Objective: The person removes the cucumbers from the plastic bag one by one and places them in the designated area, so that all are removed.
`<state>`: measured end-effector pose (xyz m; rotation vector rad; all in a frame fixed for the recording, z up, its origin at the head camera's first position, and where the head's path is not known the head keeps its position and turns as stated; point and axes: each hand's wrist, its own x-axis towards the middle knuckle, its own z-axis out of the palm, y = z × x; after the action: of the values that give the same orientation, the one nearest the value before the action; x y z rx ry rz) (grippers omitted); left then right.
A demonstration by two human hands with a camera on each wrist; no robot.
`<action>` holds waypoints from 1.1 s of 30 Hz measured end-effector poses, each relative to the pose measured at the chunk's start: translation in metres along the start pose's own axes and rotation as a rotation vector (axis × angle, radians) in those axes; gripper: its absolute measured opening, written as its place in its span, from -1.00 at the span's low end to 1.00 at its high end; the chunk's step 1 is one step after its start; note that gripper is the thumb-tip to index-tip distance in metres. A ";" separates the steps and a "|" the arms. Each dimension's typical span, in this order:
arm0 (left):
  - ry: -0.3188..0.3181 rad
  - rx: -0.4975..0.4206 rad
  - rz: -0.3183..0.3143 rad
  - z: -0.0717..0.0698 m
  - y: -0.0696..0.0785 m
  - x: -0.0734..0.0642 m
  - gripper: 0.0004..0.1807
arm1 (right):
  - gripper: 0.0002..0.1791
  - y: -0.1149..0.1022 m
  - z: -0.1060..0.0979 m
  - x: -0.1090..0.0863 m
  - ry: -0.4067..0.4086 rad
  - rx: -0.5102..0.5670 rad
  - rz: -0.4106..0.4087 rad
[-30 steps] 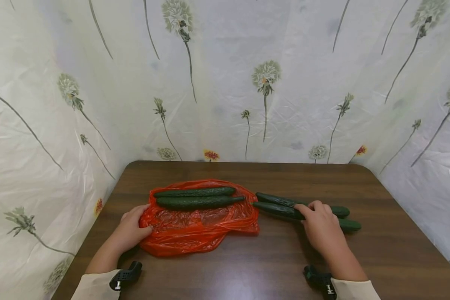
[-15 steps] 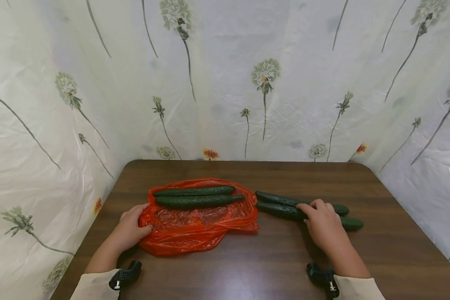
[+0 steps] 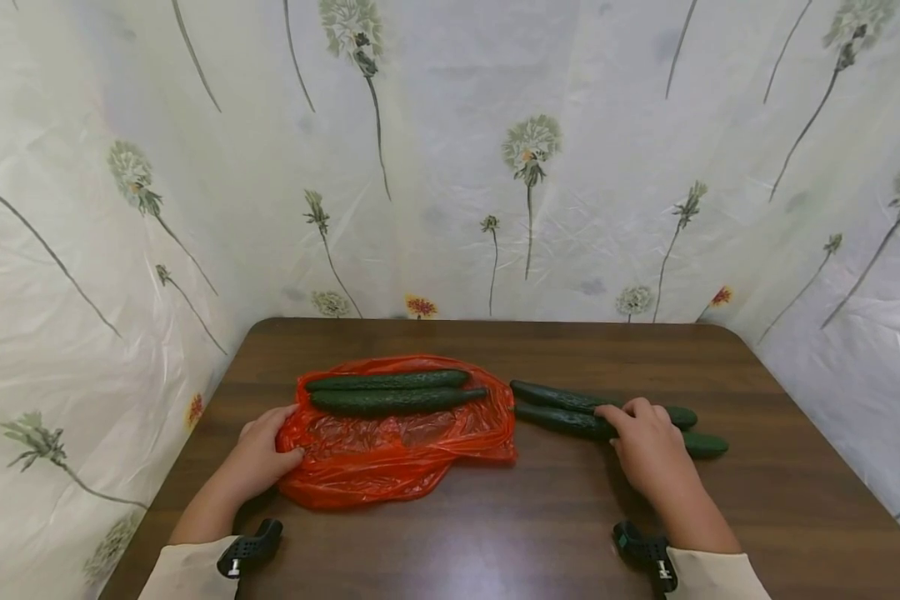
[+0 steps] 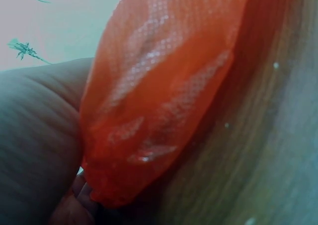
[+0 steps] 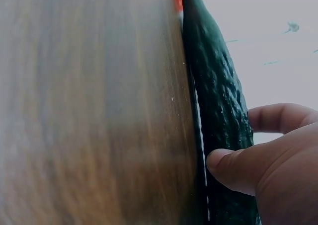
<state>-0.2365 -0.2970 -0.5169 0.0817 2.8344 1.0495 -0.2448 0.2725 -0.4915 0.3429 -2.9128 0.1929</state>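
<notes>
Cucumber (image 3: pixel 566 421) gripped by right hand (image 3: pixel 648 450) — shifted slightly rightward from earlier; left hand (image 3: pixel 257 457) pinches red bag (image 3: pixel 375 483) — grip partly hidden.

Pale, glossy sheeting (image 3: pixel 435 200) printed with long-stemmed dandelions wraps the scene from 8 o'clock, over 12, to 4 o'clock, behind and beside a dark brown, wood-grained surface (image 3: pixel 555 525). A large dandelion print (image 3: pixel 352 37) stands near 11 o'clock in the head view, another (image 3: pixel 531 154) at 1 o'clock; small reddish-orange blooms (image 3: pixel 722 297) dot the material at 3 and 8 o'clock. Creases catch the light at 9 and 3 o'clock. The surface's far corners are rounded; a soft white reflection (image 3: pixel 480 575) gleams at 6 o'clock.
</notes>
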 end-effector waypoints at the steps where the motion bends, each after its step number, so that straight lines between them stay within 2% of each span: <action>1: 0.000 0.000 0.000 0.000 0.000 0.000 -0.14 | -0.42 0.000 0.000 0.000 -0.003 -0.002 0.001; 20: 0.013 0.000 0.023 0.001 -0.002 0.000 -0.15 | -0.40 0.010 0.004 0.001 -0.009 -0.014 0.033; 33: 0.017 0.011 0.025 0.001 -0.002 0.000 -0.16 | -0.39 0.009 0.004 0.001 -0.066 0.029 0.080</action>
<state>-0.2360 -0.2980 -0.5183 0.1104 2.8612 1.0451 -0.2490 0.2805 -0.4961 0.2425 -2.9945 0.2405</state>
